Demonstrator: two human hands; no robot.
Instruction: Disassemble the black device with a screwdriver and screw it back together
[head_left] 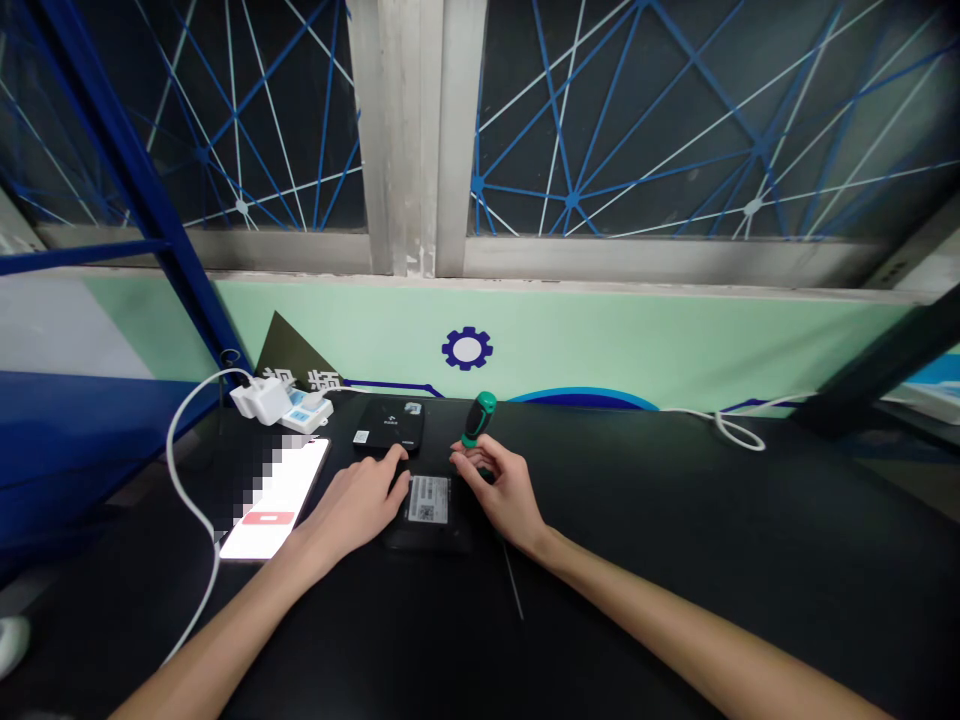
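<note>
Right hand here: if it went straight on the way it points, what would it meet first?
Probably the flat black box: the right hand, holding a green-handled screwdriver, points up and left at it, just past the left hand's fingertips. Depth is unclear.

At our twelve o'clock, a mint-green wall panel [570, 340] bears a navy gear with a white centre, below dark window glass [600, 120] webbed with blue and white lines. Near our centre, a screwdriver [478, 420] shows a glossy green handle banded with black. Just below it, a black router [427, 538] carries a white label [429, 499] printed with dark barcodes. At our ten o'clock, we see a white charger [259, 400] and a smartphone [270, 525] glowing white with a red bar, its upper part a grey-and-white pixel mosaic. The tabletop [675, 520] is black.
</note>
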